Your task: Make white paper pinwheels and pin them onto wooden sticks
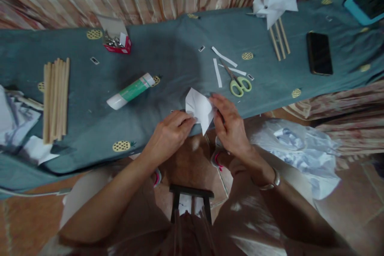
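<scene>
A folded white paper pinwheel head (200, 106) is held between my two hands at the near edge of the table. My left hand (172, 132) pinches its lower left side between thumb and fingers. On the right side, my right hand (229, 124) grips the paper's edge with its thumb and fingertips. Just beyond lie green-handled scissors (240, 86) and several white paper strips (217, 73). Left of the paper is a green and white glue tube (132, 92). Finished paper pinwheels (276, 3) on wooden sticks lie at the back right.
Wooden sticks (55, 100) lie in a bundle at the left, beside white paper pieces (15, 116). A red box (118, 46) of metal pins stands open at the back. A phone (319, 53) and a blue-framed tablet (367, 2) are at the right. A plastic bag (300, 148) sits below.
</scene>
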`<state>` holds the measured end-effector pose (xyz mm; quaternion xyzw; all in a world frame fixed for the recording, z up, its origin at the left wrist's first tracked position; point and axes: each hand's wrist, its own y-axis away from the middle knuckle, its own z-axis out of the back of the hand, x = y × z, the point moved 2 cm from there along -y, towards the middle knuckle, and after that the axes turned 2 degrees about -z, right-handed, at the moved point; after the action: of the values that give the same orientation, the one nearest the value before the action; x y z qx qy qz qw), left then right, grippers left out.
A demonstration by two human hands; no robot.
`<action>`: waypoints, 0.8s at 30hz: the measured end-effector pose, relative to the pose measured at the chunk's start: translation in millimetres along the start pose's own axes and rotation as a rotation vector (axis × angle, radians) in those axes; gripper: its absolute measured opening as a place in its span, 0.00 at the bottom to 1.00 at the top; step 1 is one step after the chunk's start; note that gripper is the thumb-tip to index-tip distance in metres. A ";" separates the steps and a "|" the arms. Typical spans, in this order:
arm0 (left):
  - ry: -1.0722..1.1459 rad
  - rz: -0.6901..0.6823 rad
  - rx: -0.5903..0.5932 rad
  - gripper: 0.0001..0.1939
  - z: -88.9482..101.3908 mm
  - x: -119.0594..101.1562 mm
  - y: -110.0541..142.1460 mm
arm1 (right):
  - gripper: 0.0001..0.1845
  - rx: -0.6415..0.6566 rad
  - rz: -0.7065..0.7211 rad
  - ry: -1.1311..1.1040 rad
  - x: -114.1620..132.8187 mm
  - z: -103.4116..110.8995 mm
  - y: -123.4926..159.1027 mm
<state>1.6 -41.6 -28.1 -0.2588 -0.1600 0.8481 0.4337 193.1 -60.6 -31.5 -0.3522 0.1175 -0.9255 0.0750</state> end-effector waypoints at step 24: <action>-0.075 -0.010 0.033 0.06 1.6 -1.0 -5.1 | 0.18 0.028 0.087 0.075 6.2 1.6 9.3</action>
<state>4.6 -39.7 -24.0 -0.2186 -0.1633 0.8575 0.4361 190.1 -71.2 -28.9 -0.3105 0.1225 -0.9355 0.1155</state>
